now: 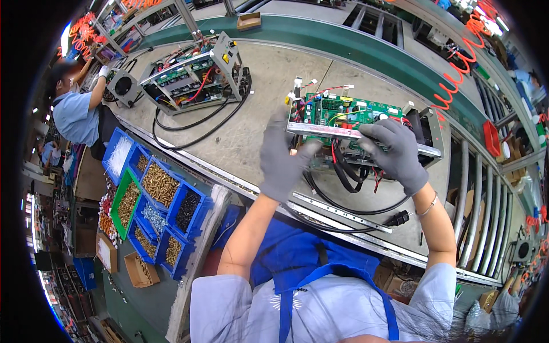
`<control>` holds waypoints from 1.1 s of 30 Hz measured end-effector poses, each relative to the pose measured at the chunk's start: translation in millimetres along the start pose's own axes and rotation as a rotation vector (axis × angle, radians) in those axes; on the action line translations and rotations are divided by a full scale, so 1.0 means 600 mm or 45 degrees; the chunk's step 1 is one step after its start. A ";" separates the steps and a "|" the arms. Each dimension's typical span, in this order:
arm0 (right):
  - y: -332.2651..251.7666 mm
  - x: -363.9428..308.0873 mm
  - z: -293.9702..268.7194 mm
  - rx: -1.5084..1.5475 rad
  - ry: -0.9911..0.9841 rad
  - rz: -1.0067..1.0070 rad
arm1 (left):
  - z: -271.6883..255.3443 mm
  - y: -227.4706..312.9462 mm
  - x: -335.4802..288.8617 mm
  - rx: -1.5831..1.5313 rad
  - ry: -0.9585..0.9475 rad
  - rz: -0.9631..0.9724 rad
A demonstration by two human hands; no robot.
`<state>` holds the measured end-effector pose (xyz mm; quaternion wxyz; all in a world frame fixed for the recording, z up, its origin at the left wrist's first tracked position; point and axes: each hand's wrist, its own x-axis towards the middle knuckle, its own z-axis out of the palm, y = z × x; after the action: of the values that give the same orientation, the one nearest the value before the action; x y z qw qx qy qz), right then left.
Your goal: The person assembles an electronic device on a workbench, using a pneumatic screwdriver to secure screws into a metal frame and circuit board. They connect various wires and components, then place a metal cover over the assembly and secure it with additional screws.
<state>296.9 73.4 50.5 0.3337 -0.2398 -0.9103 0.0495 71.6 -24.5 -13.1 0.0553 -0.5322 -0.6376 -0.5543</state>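
An open-framed electrical unit with a green circuit board (pixel 372 107) lies before me on the bench. A silvery metal rail (pixel 325 131) crosses its near side. My left hand (pixel 283 154), in a grey glove, closes round the rail's left end, with the thumb on the near side. My right hand (pixel 396 151), also gloved, pinches the rail farther right between fingers and thumb. Red and black wires (pixel 342 171) hang below the rail between my hands. A black cable with a plug (pixel 397 218) and a slotted metal strip (pixel 337 212) lie nearer to me.
Another open-framed unit (pixel 194 80) with a looped black cable stands at the far left. Blue bins (pixel 189 208) and a green bin (pixel 126 200) of small fasteners are at left. A roller conveyor (pixel 483 211) lies at right. A coiled orange hose (pixel 452 86) hangs nearby. A co-worker (pixel 77 108) works far left.
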 end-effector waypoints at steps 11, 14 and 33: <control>-0.014 0.014 0.001 -0.047 -0.010 -0.070 | 0.013 -0.026 -0.020 -0.079 -0.084 -0.061; 0.008 -0.009 0.002 -0.017 -0.033 -0.018 | -0.014 -0.034 -0.032 0.155 0.079 0.177; -0.125 -0.038 0.005 -0.115 0.186 -0.075 | -0.534 -0.374 -0.031 1.488 -0.573 -0.511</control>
<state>279.5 -2.9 53.6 0.3894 -0.2308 -0.8915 -0.0190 -252.7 -240.8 -49.4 0.0961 -0.3880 -0.9166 0.0087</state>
